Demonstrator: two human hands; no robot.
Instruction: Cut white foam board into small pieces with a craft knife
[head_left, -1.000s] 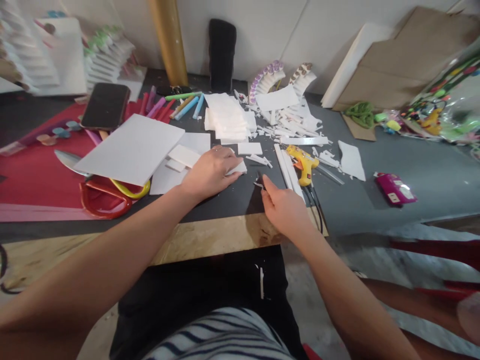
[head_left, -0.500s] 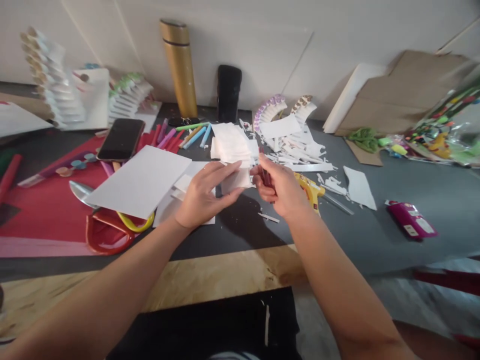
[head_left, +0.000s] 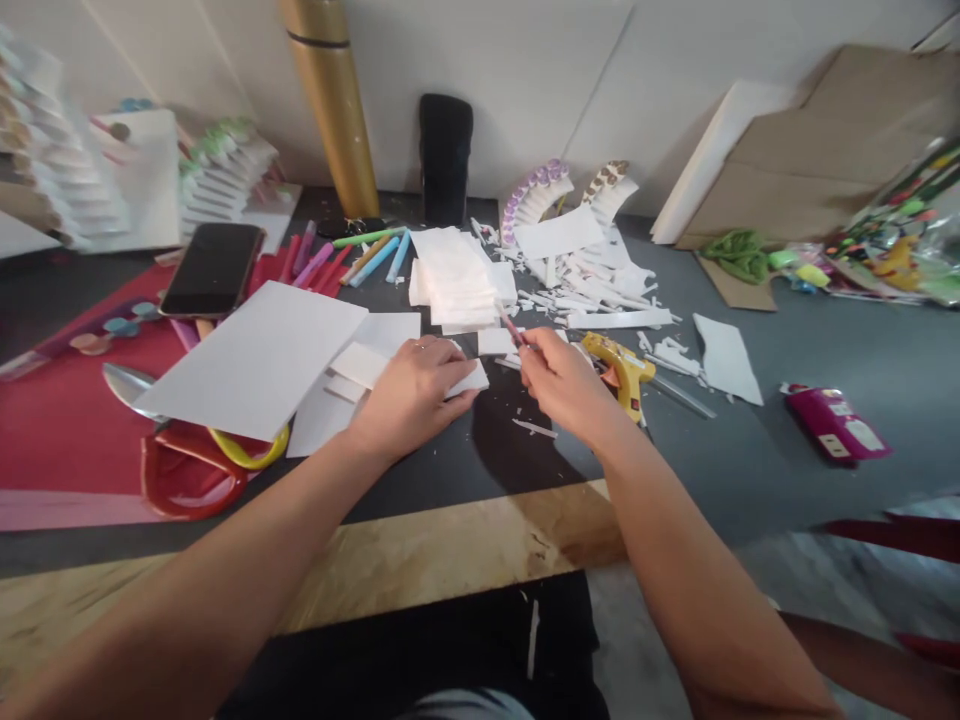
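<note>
My left hand lies on a small white foam piece and presses it flat on the dark mat, fingers together. My right hand is closed around a thin red-handled cutter whose tip points up and left over that piece. A stack of cut white squares sits just beyond both hands. A large white sheet lies to the left of my left hand.
A yellow glue gun lies right of my right hand among white scraps. Phone, coloured markers, gold flask, black case, red scissors and a pink packet lie around.
The foam piece was lifted between both hands half a second ago; now it is back down on the mat under my left hand, and my right hand holds the cutter over it.
</note>
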